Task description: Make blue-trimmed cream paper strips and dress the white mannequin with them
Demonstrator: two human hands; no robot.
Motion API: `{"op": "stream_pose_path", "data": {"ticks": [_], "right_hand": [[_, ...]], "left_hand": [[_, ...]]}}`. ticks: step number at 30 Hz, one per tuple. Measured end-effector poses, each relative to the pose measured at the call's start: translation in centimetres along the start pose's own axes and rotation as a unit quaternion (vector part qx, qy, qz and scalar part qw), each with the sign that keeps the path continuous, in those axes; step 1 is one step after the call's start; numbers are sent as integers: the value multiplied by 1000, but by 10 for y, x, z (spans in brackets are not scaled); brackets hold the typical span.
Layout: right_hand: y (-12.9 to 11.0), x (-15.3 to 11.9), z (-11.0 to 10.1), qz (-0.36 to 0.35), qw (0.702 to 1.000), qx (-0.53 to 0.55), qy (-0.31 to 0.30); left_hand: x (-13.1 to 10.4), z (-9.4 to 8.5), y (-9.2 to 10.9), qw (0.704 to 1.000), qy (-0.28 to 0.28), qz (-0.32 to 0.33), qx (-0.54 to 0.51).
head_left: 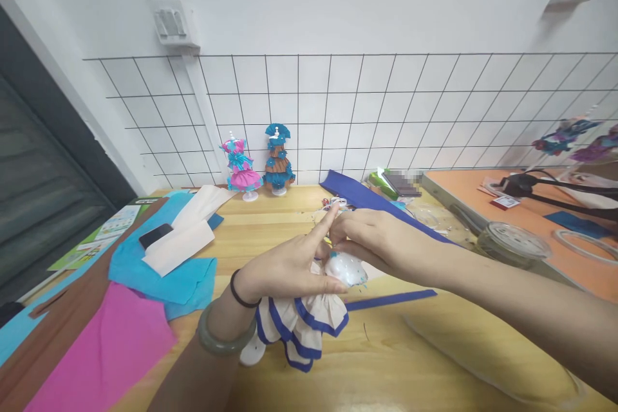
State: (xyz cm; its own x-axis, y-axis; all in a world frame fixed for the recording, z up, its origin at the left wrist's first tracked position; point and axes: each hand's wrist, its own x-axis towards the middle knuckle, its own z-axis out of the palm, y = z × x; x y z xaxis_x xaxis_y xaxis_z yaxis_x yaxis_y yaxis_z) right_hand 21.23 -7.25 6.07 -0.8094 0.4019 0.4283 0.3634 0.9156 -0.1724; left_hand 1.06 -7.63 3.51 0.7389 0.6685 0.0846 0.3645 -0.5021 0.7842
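My left hand [292,267] is closed around a small dress form, which lies tilted over on its side. Its glossy white torso [348,270] shows between my two hands, with little blue bits on it. A tiered skirt [309,329] of cream crepe paper with dark blue edging covers the lower part, and its white round base [252,353] sticks out beneath my left wrist. My right hand [364,236] has its fingers bent and pinched together at the upper side of the torso. Whatever lies between those fingertips is hidden. A narrow dark blue paper strip [393,300] rests beside the skirt.
Two dressed forms, one pink and blue [244,170], one teal and brown [279,164], stand by the wall grid. Turquoise [188,280] and pink [106,351] paper and a phone [155,236] lie left. Dark blue paper [357,192] and a clear spool [514,241] are right.
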Motion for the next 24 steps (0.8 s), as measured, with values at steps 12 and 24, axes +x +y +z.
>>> {"op": "stream_pose_path", "data": {"ticks": [12, 24], "right_hand": [[-9, -2, -7, 307, 899, 313, 15], [-26, -9, -21, 51, 994, 62, -78]], "left_hand": [[-1, 8, 9, 999, -38, -2, -2], [-6, 3, 18, 999, -40, -2, 9]]}}
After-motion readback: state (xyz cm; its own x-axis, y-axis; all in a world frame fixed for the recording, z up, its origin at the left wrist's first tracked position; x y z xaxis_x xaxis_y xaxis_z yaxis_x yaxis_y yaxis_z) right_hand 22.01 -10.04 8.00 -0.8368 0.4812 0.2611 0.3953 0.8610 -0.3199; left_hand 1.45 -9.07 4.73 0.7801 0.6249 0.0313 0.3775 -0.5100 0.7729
